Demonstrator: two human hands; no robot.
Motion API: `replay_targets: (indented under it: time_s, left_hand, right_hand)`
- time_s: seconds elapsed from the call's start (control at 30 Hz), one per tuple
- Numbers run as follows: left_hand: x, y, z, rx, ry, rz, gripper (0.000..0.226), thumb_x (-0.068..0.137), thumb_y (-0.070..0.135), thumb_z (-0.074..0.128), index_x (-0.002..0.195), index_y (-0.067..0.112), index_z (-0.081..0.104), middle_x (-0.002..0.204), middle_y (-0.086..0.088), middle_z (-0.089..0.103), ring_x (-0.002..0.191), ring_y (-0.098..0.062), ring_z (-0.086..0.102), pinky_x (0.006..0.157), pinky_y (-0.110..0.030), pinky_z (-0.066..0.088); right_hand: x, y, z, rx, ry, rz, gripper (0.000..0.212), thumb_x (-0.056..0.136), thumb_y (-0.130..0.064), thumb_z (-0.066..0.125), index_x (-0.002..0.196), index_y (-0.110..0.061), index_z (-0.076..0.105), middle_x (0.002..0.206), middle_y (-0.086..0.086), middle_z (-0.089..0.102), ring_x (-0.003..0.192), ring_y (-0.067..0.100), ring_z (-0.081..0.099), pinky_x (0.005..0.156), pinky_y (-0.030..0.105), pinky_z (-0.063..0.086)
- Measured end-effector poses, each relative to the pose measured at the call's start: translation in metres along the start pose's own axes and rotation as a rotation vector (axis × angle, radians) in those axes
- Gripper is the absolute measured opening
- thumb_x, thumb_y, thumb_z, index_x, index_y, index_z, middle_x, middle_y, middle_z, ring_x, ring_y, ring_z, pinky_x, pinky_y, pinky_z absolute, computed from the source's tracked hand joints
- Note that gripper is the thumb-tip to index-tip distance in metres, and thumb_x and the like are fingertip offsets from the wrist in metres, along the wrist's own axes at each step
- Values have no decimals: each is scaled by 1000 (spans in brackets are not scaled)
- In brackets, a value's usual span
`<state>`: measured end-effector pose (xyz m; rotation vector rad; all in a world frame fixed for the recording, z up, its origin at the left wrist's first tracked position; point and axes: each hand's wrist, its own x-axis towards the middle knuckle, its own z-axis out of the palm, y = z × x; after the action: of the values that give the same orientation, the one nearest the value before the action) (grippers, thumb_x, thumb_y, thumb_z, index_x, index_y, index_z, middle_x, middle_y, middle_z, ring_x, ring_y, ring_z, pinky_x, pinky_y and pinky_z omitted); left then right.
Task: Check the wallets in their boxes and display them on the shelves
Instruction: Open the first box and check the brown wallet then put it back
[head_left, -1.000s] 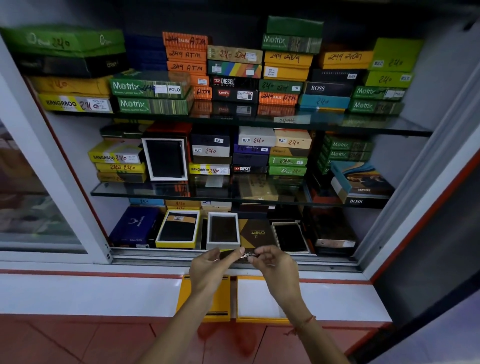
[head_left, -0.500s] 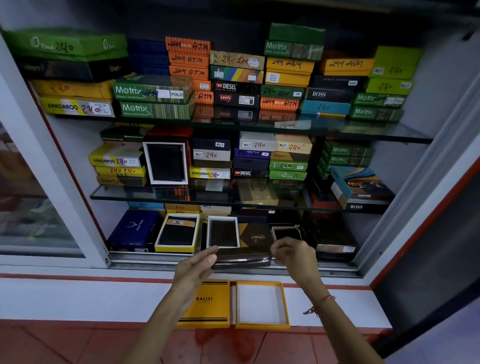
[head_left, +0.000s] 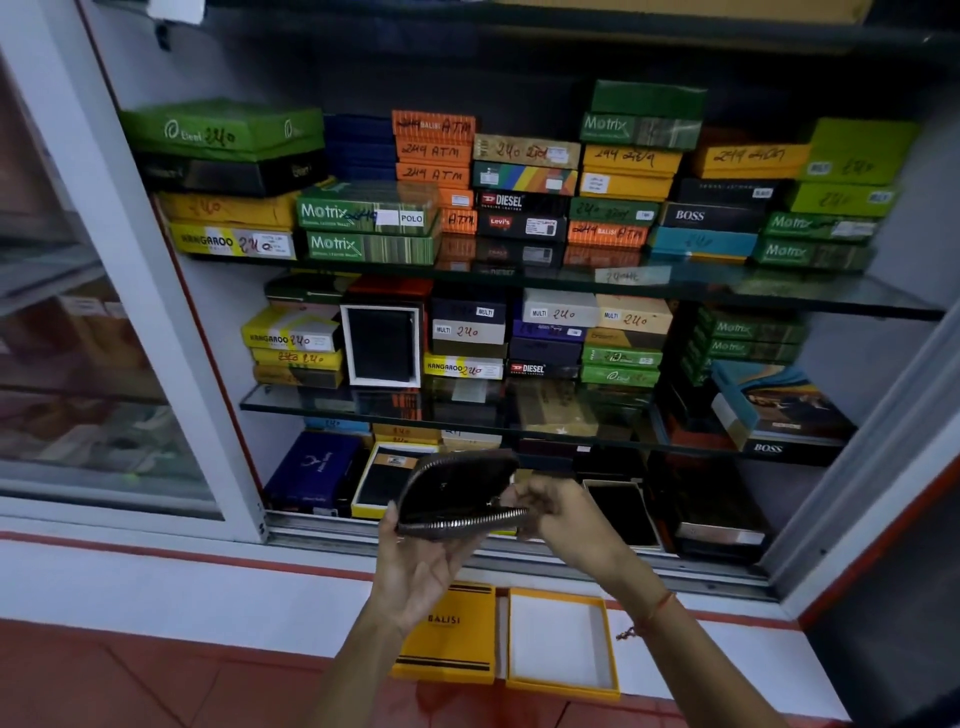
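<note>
A dark zip-around wallet (head_left: 452, 493) hangs open in front of the bottom shelf, its metal zipper teeth showing along the lower edge. My left hand (head_left: 415, 566) cups it from below. My right hand (head_left: 563, 514) pinches the wallet's right end by the zipper. On the white ledge below lie its yellow BALISI lid (head_left: 447, 642) and the empty yellow box base (head_left: 561, 642), side by side. Open boxes with dark wallets stand on the bottom shelf behind the hands, one yellow-rimmed (head_left: 382, 480), another at the right (head_left: 621, 512).
Two glass shelves (head_left: 779, 291) carry stacks of closed wallet boxes: Motrix, Kangaroo, Diesel, Boss. A white-framed box (head_left: 382, 345) stands upright on the middle shelf. A sliding glass door (head_left: 93, 364) is at the left. The white ledge (head_left: 156, 597) runs along the front.
The wallet, held shut and flat between both hands, is now spread open. Both hands rose a little; the view moved closer to the shelves.
</note>
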<state>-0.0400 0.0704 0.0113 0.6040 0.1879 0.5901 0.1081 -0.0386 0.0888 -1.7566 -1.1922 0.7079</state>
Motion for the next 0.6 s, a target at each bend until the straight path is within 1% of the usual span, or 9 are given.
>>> replay_targets:
  time_s: [0.1,0.17,0.27,0.33,0.4,0.43,0.5,0.53,0.6]
  left_hand:
    - [1,8,-10,55,-3,41,81,47,51,87,111,7,68,117,-25,65,109,-34,64,90,-43,56]
    - [2,19,-16,171,20,55,83,55,48,86,118,1,60,126,-28,58,119,-37,57,99,-44,50]
    - [9,32,-12,422,69,76,95,56,46,85,128,-5,50,131,-27,56,125,-35,52,103,-40,47]
    - [16,34,-4,539,153,112,88,54,41,86,126,1,55,129,-23,59,121,-30,57,101,-36,49]
    - [20,30,6,635,245,149,71,57,30,87,120,10,62,123,-19,62,118,-28,59,97,-31,51]
    - [21,26,12,673,291,171,64,59,26,86,118,13,64,118,-17,64,115,-27,60,91,-26,52]
    - [25,13,26,698,355,201,52,64,19,82,113,13,67,107,-11,66,106,-23,62,74,-15,55]
    - [26,4,32,708,377,199,49,64,19,82,111,15,69,103,-7,67,102,-20,62,70,-13,55]
    - [27,-11,36,679,414,168,53,55,33,87,104,21,72,104,-4,69,104,-18,62,81,-22,56]
  right_hand:
    - [2,-9,-18,116,21,-1,28,89,-1,56,76,-24,65,78,0,64,79,11,62,64,20,55]
    - [4,-10,-38,151,77,16,22,89,-5,58,75,-19,65,80,3,61,80,13,59,62,18,55]
    - [2,-7,-50,43,130,44,17,88,-10,61,75,-18,67,78,3,62,80,15,60,63,21,56]
    - [2,-7,-49,-11,197,57,13,88,-12,62,78,-16,68,76,3,64,76,13,61,60,19,56]
    - [-1,-8,-45,-52,247,53,9,87,-14,63,82,-14,70,76,2,66,72,10,62,56,16,55]
    - [-2,-8,-41,-64,254,50,8,87,-14,64,83,-14,71,76,0,67,72,9,63,57,16,55]
    - [-6,-8,-25,-105,237,14,7,85,-15,66,86,-13,73,75,-5,69,72,5,64,65,21,56]
    - [-8,-8,-13,-113,214,-16,8,84,-16,67,87,-13,74,75,-7,69,72,3,64,69,22,54]
    - [-12,-4,6,-135,215,-61,9,83,-20,68,89,-17,75,82,-11,65,79,3,59,78,22,47]
